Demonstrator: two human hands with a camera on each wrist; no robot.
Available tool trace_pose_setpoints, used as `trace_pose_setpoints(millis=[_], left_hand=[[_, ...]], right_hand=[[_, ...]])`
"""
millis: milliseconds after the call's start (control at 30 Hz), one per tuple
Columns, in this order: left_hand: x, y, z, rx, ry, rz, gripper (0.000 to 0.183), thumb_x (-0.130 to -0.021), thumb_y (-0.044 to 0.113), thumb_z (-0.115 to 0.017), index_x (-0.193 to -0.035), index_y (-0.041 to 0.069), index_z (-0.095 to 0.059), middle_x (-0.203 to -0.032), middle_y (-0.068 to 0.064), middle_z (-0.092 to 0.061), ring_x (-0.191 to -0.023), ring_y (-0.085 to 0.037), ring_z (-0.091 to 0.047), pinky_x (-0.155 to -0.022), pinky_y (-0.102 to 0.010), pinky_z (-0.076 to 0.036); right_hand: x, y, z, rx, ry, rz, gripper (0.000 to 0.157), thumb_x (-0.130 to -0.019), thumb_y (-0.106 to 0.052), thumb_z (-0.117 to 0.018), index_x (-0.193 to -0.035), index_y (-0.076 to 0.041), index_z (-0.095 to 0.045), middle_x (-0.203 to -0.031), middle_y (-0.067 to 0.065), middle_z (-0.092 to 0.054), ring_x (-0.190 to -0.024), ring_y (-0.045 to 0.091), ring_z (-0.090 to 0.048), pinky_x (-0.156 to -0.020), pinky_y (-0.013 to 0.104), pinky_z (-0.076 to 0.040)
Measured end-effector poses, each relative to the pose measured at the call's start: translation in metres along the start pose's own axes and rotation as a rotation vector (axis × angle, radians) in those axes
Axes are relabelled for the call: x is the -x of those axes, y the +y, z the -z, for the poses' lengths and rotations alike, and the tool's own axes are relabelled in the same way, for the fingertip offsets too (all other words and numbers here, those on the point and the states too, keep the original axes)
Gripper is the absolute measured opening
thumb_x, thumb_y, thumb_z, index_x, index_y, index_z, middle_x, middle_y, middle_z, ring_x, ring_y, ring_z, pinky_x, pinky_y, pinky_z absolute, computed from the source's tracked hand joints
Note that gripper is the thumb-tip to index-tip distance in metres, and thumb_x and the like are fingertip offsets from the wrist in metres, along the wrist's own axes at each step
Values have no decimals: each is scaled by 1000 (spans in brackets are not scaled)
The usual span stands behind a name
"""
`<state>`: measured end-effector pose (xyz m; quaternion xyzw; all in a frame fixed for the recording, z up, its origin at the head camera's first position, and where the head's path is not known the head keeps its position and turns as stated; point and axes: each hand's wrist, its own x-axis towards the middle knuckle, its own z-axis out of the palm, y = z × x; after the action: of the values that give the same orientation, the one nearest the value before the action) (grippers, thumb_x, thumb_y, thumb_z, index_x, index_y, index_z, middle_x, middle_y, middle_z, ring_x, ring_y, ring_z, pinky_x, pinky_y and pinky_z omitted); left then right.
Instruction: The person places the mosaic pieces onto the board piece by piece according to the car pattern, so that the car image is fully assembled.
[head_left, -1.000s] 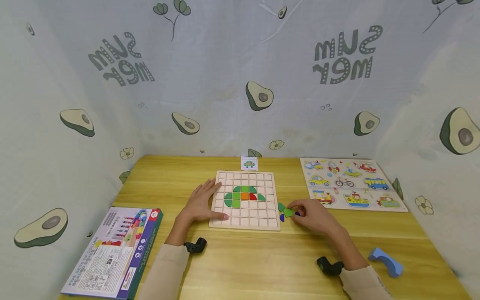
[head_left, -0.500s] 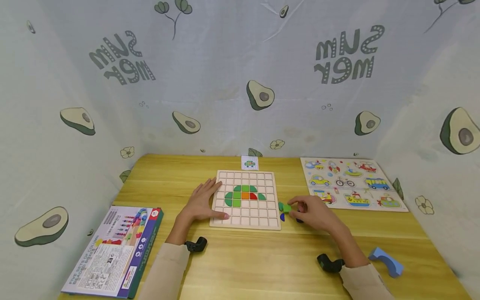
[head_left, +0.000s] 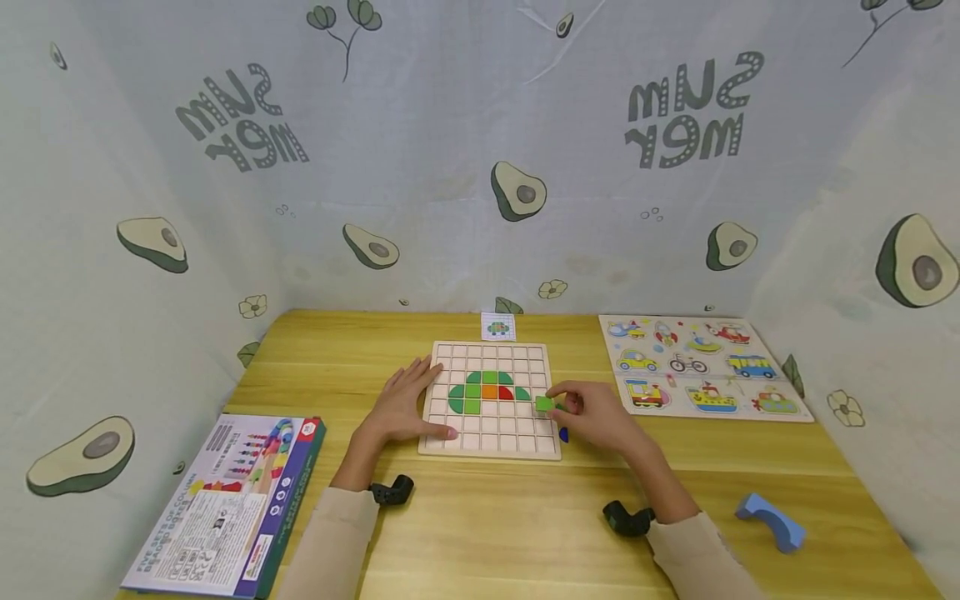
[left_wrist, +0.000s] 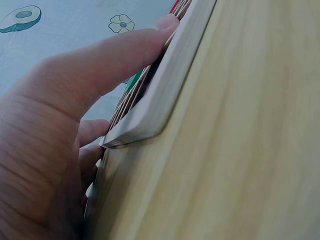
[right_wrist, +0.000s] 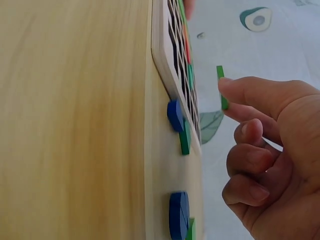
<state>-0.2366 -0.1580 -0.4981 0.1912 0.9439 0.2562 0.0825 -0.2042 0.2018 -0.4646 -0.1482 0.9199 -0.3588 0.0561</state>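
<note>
A wooden grid board (head_left: pixel 487 443) lies mid-table, with green, orange and red tiles set in a domed shape in its squares. My left hand (head_left: pixel 403 407) rests at its left side, fingers spread along the edge and thumb laid over the front-left squares. Between thumb and index finger my right hand (head_left: pixel 596 415) pinches a light green square tile (head_left: pixel 543 404), held over the board's right edge. In the right wrist view that tile is seen edge-on, raised above the table. Beside the board lie a blue rounded tile (right_wrist: pixel 175 116) and a dark green tile (right_wrist: pixel 185 137).
More blue tiles (right_wrist: pixel 178 215) lie nearer the right wrist camera. A small picture card (head_left: pixel 498 327) stands behind the board. A vehicle puzzle (head_left: pixel 705 367) is at back right, a blue arch block (head_left: pixel 772 522) at front right, a boxed toy (head_left: pixel 225 504) at left.
My right hand has lifted the light green tile from the loose pieces and carried it left to the board's right edge. The left hand has stayed in place.
</note>
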Motion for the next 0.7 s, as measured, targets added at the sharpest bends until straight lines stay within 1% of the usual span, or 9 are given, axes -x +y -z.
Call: trace_pose_setpoints(millis=[167,333,533,700], left_hand=[[0,-1,1,-8,-1,2,122,-68,70,-80,-165,19,-27,-175,-8,-13,-162,-31,-8,-130,-56,-7],[-1,-3,0,-10,-4,-1,123,-68,71,-80,-165,20,-26,-175,-7,-12,-162,-30,-8,-130,-56,-8],[-3,-7,-4,-30,-13,-1,124,-68,74,-78,-166,22,-23,-175,-5,-10,-163,-28,-7,-131,-54,-6],[-3,-6,-3,-25,-11,2,124,-68,73,-79,-166,23,-23,-175,-4,-10,-163,-27,-6,-131,-54,-5]], right_hand=[[-8,-11,-9,1,5,-5,26,-94,-23,-77,-117,-12,-74,-69,-2,-49,-62,12,-44,-56,23,-35],[-16,-24,-19,-24,1,-12,27,-93,-24,-77,-118,-13,-75,-72,-1,-53,-62,13,-46,-55,23,-36],[-24,-34,-34,-5,-14,-17,25,-92,-25,-77,-116,-15,-76,-68,-3,-52,-60,11,-45,-55,22,-34],[-29,-37,-44,-1,-19,22,25,-92,-22,-78,-115,-13,-77,-63,-4,-48,-56,10,-41,-54,22,-31]])
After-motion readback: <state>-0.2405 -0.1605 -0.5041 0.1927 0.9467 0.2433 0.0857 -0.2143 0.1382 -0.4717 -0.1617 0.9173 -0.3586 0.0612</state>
